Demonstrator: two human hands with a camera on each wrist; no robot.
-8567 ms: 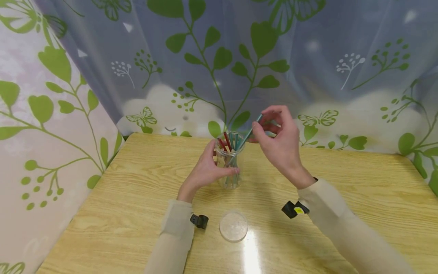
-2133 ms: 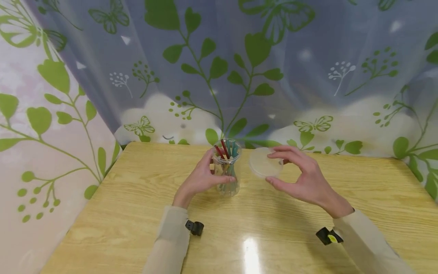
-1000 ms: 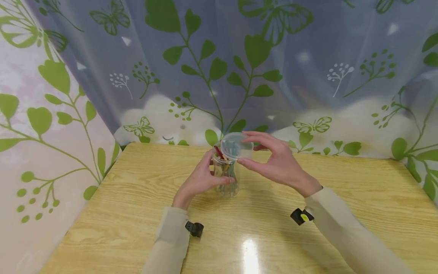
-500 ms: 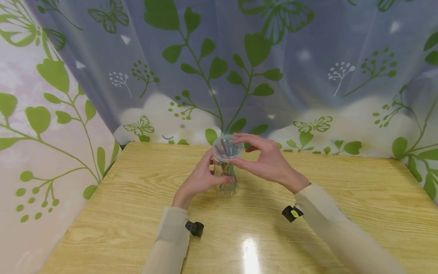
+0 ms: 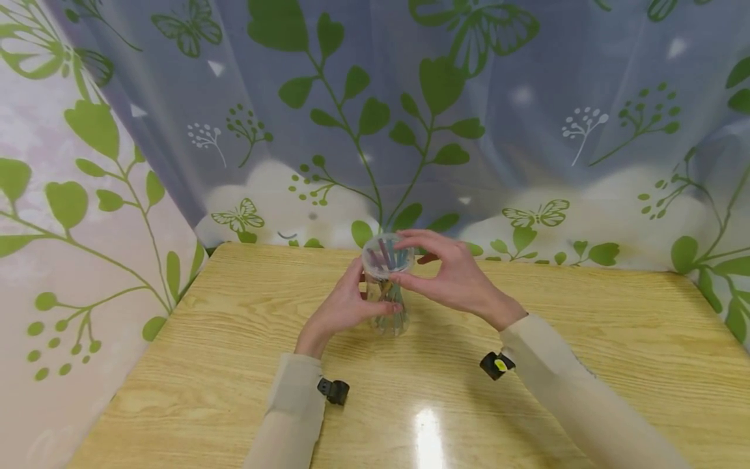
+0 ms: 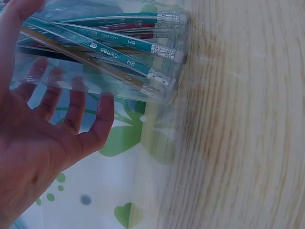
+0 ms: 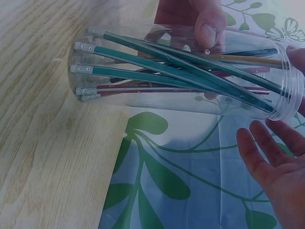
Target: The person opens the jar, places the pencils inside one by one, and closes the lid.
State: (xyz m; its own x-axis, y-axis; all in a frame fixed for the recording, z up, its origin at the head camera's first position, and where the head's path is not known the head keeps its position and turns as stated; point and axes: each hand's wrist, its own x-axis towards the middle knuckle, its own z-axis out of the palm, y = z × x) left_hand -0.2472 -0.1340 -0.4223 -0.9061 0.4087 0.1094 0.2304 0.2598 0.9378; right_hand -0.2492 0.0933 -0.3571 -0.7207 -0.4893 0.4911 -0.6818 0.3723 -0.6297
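Observation:
A clear jar (image 5: 391,319) stands upright on the table, full of several pencils. My left hand (image 5: 340,307) grips its side, the thumb across the front and the fingers behind. The clear round lid (image 5: 383,255) lies over the jar's mouth. My right hand (image 5: 457,277) holds the lid's right edge between thumb and fingers. In the right wrist view, teal pencils (image 7: 143,63) and red ones (image 7: 157,89) show through the wall, eraser ends down. A brown pencil (image 6: 95,64) also appears in the left wrist view. Whether the lid is fully seated, I cannot tell.
The wood-grain table (image 5: 234,404) spreads around the jar, with a bright light reflection near its front. Behind it hangs a curtain (image 5: 527,130) printed with leaves and butterflies. A similar pale printed cloth (image 5: 105,260) covers the left side.
The teal pencil my right hand pinched has gone into the jar. That hand has since lifted the lid from the table and brought it left onto the mouth. My left hand keeps its grip.

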